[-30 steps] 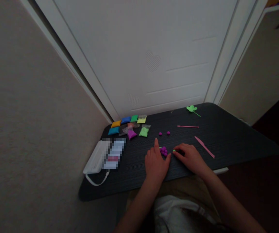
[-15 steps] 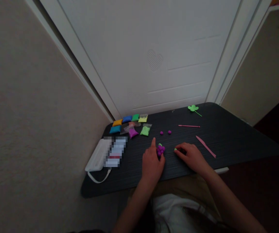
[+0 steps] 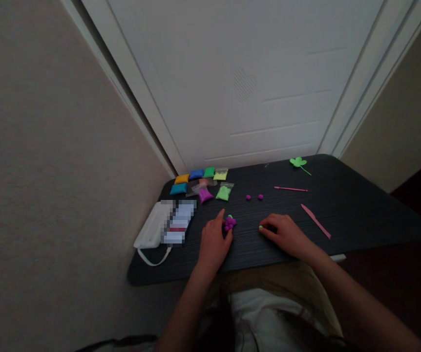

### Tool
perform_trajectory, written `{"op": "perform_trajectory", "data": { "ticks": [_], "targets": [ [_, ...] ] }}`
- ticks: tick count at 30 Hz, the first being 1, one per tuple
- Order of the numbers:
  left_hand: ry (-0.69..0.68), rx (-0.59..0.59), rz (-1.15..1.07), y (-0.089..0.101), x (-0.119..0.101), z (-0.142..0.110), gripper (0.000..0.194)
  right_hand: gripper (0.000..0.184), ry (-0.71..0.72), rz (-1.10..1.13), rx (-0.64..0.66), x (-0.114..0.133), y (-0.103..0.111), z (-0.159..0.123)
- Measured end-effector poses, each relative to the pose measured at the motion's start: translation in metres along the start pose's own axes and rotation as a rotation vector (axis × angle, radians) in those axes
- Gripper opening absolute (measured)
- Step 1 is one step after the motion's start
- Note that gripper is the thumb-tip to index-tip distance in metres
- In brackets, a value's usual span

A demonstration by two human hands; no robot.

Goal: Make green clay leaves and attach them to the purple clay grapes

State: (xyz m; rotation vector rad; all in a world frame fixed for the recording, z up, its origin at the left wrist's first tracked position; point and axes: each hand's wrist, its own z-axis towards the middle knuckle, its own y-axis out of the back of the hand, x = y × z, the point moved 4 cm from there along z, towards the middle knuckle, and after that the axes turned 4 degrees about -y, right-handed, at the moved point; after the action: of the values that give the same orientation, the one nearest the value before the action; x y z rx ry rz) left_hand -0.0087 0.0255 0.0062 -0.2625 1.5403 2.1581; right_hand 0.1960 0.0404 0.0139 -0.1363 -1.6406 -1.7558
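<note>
A small bunch of purple clay balls (image 3: 230,224) with a light green bit on top rests on the dark table. My left hand (image 3: 212,243) lies around its left side, thumb and fingers against it and the index finger pointing forward. To the right, my right hand (image 3: 284,234) pinches a small piece of light green clay (image 3: 261,227) between thumb and fingertips, low over the table. Two loose purple clay balls, a left one (image 3: 248,197) and a right one (image 3: 261,197), lie beyond the hands.
Several clay packets, among them a purple packet (image 3: 205,195) and a light green packet (image 3: 225,191), lie back left. A phone (image 3: 179,222) and white case (image 3: 154,225) with a cable are left. Right are a pink stick (image 3: 291,188), a pink clay knife (image 3: 315,221) and a green clover-shaped piece (image 3: 298,163).
My left hand and the purple bunch have shifted left, away from my right hand. The right hand, still pinching the green clay, has moved slightly left. The whole view has shifted a little.
</note>
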Motion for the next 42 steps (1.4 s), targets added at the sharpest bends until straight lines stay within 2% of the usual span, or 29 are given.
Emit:
{"op": "perform_trajectory", "data": {
  "ticks": [5, 15, 18, 21, 26, 29, 35, 42],
  "targets": [
    [0.001, -0.033, -0.04, 0.0, 0.003, -0.002, 0.054, 0.02, 0.139, -0.103, 0.159, 0.015, -0.004, 0.02],
    [0.034, -0.079, -0.136, 0.005, 0.003, -0.004, 0.047, 0.025, 0.177, -0.146, 0.219, 0.02, -0.005, 0.029],
    [0.047, -0.085, -0.15, 0.006, 0.004, -0.004, 0.046, 0.029, 0.106, -0.05, 0.282, 0.013, 0.0, 0.033],
    [0.055, -0.088, -0.163, 0.006, 0.005, -0.004, 0.046, 0.032, -0.034, 0.057, 0.407, 0.0, 0.006, 0.038],
    [0.056, -0.09, -0.167, 0.005, 0.006, -0.004, 0.045, 0.044, -0.367, 0.296, 0.859, -0.015, -0.002, 0.038],
    [0.051, -0.089, -0.166, 0.005, 0.006, -0.004, 0.045, 0.048, -0.487, 0.363, 1.012, -0.012, -0.008, 0.038],
    [0.055, -0.091, -0.179, 0.007, 0.005, -0.005, 0.044, 0.052, -0.533, 0.358, 1.063, -0.004, -0.011, 0.046],
    [0.045, -0.086, -0.163, 0.006, 0.004, -0.006, 0.043, 0.05, -0.545, 0.411, 1.051, -0.01, -0.013, 0.045]
  ]
}}
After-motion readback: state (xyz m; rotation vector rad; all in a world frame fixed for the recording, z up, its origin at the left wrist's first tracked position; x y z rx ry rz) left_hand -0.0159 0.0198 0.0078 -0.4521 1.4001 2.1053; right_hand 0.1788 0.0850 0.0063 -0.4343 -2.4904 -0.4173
